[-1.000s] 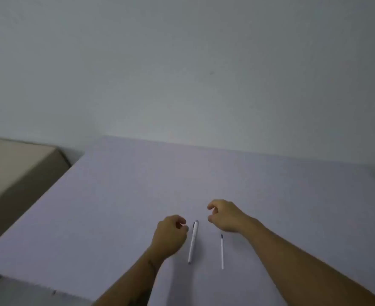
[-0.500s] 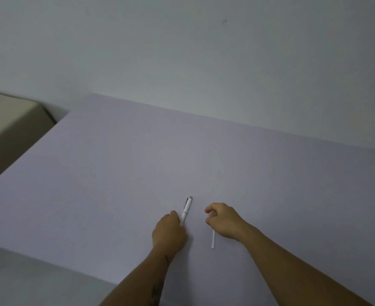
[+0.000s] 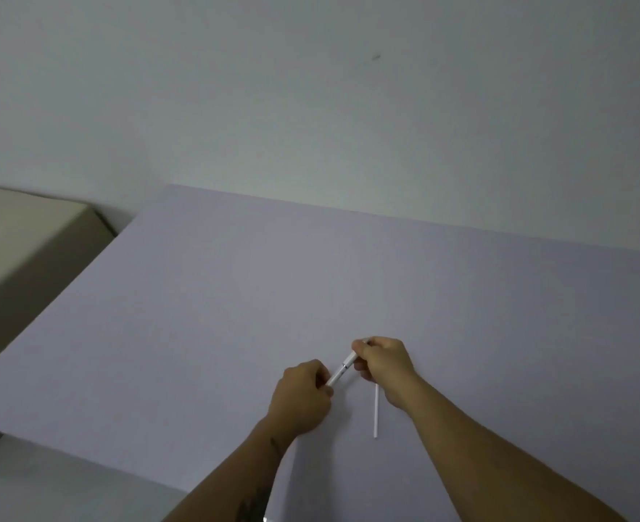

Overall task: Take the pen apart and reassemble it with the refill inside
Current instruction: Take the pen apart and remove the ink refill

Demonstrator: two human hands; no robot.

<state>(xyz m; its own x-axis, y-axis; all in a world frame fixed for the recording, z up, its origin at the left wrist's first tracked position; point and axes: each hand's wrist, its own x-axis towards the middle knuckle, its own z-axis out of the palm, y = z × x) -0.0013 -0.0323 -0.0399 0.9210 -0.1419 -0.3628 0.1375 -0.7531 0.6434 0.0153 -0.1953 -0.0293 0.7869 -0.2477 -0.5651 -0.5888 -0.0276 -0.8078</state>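
We hold the white pen (image 3: 342, 369) between both hands, raised just over the pale lilac surface (image 3: 205, 318) and slanting up to the right. Our left hand (image 3: 303, 399) has its fingers (image 3: 324, 374) curled tight around the lower end; our right hand (image 3: 384, 365) pinches the upper end, fingers closed on it. The thin white refill (image 3: 376, 412) lies flat on the surface just beside our right wrist, its upper end hidden beneath the right hand. A beige box (image 3: 28, 250) sits off to the left.
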